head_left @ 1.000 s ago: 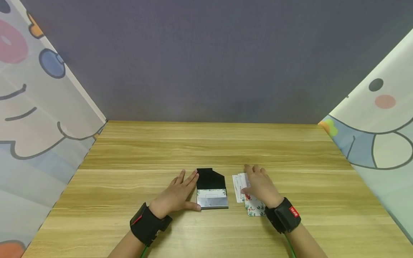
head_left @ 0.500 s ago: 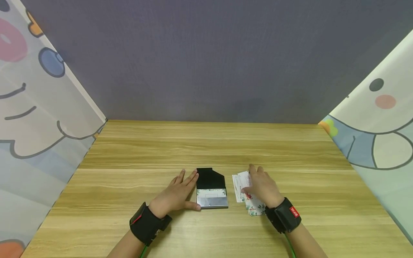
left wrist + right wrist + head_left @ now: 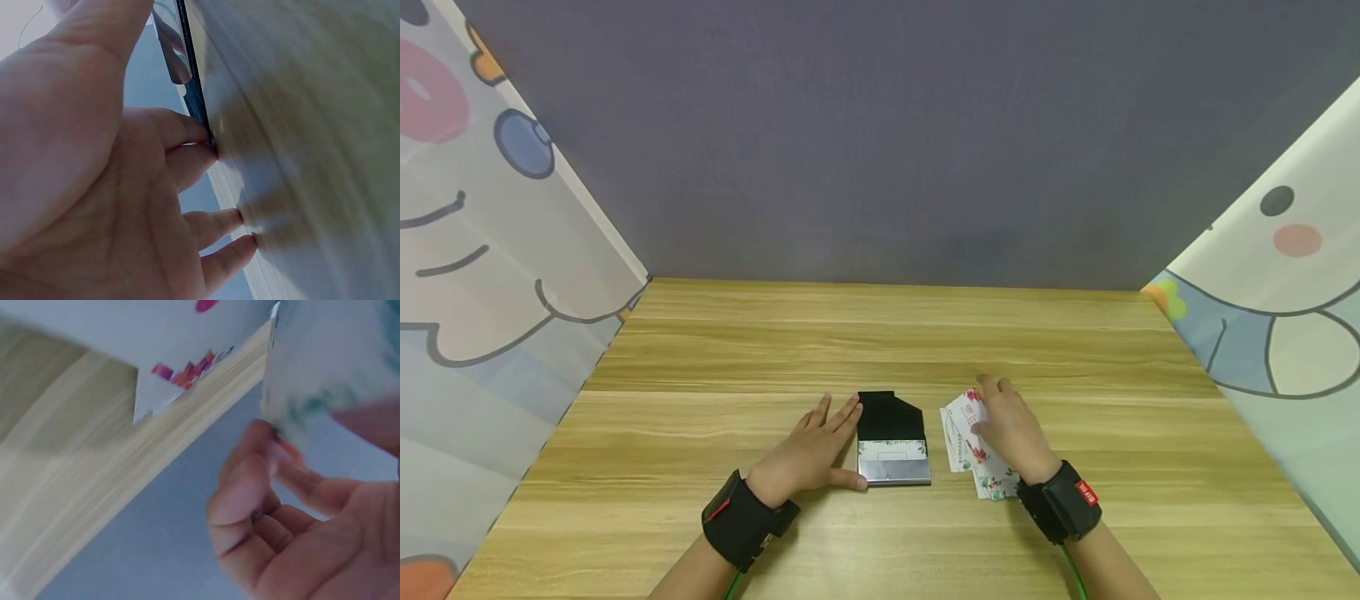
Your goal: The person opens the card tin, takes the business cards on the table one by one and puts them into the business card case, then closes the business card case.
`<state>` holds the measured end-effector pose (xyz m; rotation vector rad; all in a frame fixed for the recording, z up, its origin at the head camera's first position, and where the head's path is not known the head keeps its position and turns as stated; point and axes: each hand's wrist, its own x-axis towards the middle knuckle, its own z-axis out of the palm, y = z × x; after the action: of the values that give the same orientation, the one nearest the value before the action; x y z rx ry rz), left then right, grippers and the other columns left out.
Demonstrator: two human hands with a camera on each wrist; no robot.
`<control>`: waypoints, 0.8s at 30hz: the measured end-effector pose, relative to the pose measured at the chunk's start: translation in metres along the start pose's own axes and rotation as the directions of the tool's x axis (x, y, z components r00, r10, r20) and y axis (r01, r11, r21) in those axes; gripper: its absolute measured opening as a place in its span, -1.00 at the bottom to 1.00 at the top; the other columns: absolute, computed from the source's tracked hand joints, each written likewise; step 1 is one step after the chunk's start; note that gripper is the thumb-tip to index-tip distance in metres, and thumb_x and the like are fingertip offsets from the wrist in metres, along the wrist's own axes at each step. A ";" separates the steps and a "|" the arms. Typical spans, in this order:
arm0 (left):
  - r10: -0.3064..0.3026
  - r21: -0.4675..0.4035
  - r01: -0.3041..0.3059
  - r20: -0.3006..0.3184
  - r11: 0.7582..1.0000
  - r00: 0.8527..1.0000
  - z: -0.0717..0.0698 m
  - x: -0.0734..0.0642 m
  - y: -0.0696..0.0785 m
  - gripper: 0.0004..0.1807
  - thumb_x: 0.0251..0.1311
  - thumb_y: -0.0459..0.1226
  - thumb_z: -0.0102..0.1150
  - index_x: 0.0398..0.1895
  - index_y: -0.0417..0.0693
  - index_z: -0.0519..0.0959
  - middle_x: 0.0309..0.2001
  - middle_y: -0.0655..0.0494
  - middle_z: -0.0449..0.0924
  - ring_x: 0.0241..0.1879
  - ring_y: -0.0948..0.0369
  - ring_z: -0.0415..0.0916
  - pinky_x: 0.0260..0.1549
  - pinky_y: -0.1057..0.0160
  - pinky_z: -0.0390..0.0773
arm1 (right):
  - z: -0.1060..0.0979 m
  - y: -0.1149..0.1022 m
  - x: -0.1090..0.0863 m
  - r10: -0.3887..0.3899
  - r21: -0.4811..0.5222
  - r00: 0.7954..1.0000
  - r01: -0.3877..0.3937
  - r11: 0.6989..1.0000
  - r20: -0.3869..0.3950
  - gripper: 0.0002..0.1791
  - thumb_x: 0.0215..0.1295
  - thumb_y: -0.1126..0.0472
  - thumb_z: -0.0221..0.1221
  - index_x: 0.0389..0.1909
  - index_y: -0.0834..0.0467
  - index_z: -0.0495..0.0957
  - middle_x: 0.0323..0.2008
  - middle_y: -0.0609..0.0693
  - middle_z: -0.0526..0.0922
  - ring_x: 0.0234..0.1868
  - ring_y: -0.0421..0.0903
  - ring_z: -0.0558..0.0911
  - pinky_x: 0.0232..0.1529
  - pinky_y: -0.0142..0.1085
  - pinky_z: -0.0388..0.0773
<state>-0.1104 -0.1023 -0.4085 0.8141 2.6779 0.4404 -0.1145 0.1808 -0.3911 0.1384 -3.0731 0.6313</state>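
Note:
A business card case lies flipped wide on the table, with a black lid [image 3: 887,419] and a shiny metal pocket [image 3: 895,473]. White cards with a leafy border [image 3: 892,450] sit in the pocket. My left hand [image 3: 808,458] rests beside it, fingers spread, thumb and fingertips against its left edge; the left wrist view shows the fingertips at the dark rim [image 3: 197,103]. To the right, my right hand [image 3: 1018,429] pinches a floral card [image 3: 973,408] by its far edge. In the right wrist view that card [image 3: 325,356] is tilted up, partly covered by the hand.
Several loose white cards [image 3: 953,446] lie fanned under and beside the held one. The wooden table [image 3: 880,333] meets a grey panel [image 3: 880,167] at the back. Cartoon-printed panels [image 3: 1262,250] stand at both sides. Each wrist wears a black strap [image 3: 1060,500].
The right hand has drawn up and turned the top floral card, whose far end now shows more and angles left. The left hand and the case have stayed in place.

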 end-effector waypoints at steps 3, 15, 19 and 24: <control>0.000 -0.004 0.000 -0.001 1.000 1.000 0.000 0.000 0.000 0.10 -0.12 0.22 0.18 0.41 -0.16 -0.01 0.45 0.02 -0.14 0.38 -0.26 -0.25 0.26 -0.17 0.03 | -0.001 0.000 0.000 0.000 0.049 1.000 0.001 0.999 -0.012 -0.35 -0.04 0.44 0.28 0.14 0.38 0.29 -0.06 0.37 0.46 -0.21 0.13 0.55 -0.27 -0.07 0.52; -0.007 -0.017 0.007 0.001 1.000 1.000 -0.001 -0.001 0.002 0.09 -0.10 0.20 0.19 0.41 -0.16 -0.02 0.45 0.02 -0.14 0.38 -0.25 -0.26 0.26 -0.18 0.01 | -0.005 0.000 0.002 -0.013 0.166 0.998 0.022 0.986 -0.056 -0.76 0.11 0.45 0.14 -0.15 0.34 0.48 -0.60 0.01 0.36 -0.59 -0.15 0.29 -0.59 -0.41 0.18; -0.005 -0.016 0.005 -0.001 1.000 1.000 -0.001 -0.001 0.002 0.09 -0.10 0.19 0.20 0.41 -0.17 -0.01 0.45 0.01 -0.13 0.38 -0.26 -0.26 0.26 -0.18 0.01 | -0.005 0.001 0.003 -0.003 0.182 0.997 0.017 0.983 -0.077 -0.83 0.13 0.44 0.12 -0.23 0.31 0.50 -0.61 0.01 0.36 -0.61 -0.16 0.28 -0.59 -0.41 0.16; 0.000 -0.012 0.000 -0.004 1.000 1.000 0.000 -0.001 0.001 0.09 -0.11 0.20 0.20 0.41 -0.17 -0.01 0.45 0.00 -0.13 0.38 -0.26 -0.25 0.25 -0.19 0.03 | -0.005 0.002 0.004 0.019 0.196 0.994 0.002 0.981 -0.105 -0.90 0.16 0.42 0.11 -0.28 0.29 0.51 -0.60 0.02 0.38 -0.62 -0.16 0.28 -0.59 -0.40 0.17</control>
<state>-0.1095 -0.1018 -0.4081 0.8100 2.6767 0.4580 -0.1189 0.1843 -0.3873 0.0890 -2.9062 0.9097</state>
